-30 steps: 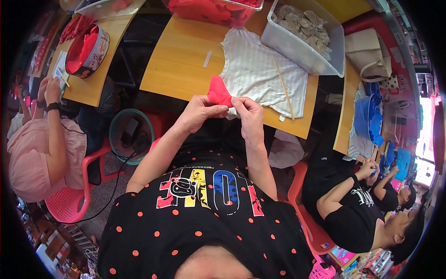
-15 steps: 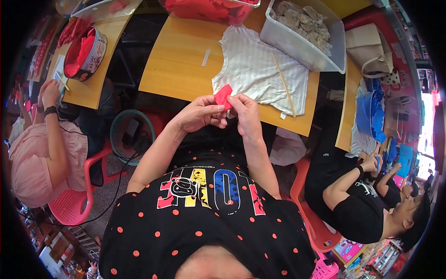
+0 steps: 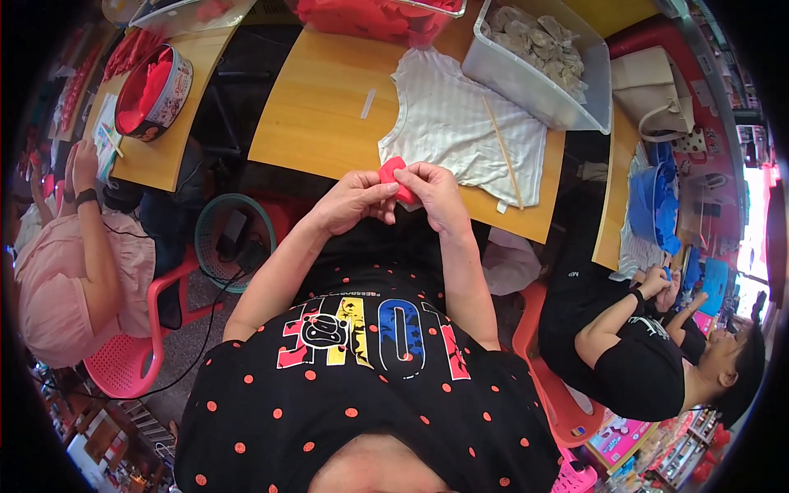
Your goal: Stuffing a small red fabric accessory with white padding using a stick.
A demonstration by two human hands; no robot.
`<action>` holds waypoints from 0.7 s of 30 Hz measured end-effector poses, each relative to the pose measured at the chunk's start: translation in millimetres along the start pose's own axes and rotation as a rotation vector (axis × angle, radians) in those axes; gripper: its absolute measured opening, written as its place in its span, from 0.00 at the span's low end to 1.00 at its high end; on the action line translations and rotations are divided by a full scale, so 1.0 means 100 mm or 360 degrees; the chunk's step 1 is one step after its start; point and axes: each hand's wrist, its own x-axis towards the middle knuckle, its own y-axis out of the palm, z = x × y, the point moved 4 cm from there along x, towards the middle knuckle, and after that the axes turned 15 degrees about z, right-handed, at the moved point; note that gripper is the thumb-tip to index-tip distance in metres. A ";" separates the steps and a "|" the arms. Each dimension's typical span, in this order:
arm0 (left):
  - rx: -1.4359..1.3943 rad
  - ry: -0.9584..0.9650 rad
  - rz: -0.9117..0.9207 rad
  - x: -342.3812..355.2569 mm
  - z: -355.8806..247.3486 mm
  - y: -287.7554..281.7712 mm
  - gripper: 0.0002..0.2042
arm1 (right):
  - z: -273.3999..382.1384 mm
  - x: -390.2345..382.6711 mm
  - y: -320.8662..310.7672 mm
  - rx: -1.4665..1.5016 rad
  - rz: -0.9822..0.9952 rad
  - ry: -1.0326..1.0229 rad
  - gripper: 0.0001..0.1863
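A small red piece (image 3: pixel 393 169), thin and soft like cloth, is pinched between my two hands just off the table's near edge. My left hand (image 3: pixel 358 202) grips its left side, the thumb pressed against the fingers. On the right, my right hand (image 3: pixel 438 197) pinches it with thumb and forefinger. Beyond my hands a white striped garment (image 3: pixel 448 115) lies spread on the wooden table (image 3: pixel 308 107). Across that garment rests a thin wooden stick (image 3: pixel 503 152).
At the table's back stand a clear tub of red pieces (image 3: pixel 374 20) and a clear bin (image 3: pixel 538 94) of small bags. A round tin (image 3: pixel 156 103) sits on the left table. Co-workers sit on both sides; a green basket (image 3: pixel 215 267) is on the floor.
The red piece stood up flat and pointed before; now it is folded narrower between my fingers. My right hand has shifted slightly right. The left co-worker's hands have moved.
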 end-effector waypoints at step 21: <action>-0.0446 0.0138 0.0569 -0.09 0.02 0.18 0.07 | 0.06 -0.01 0.26 0.0204 -0.0007 -0.0446 0.08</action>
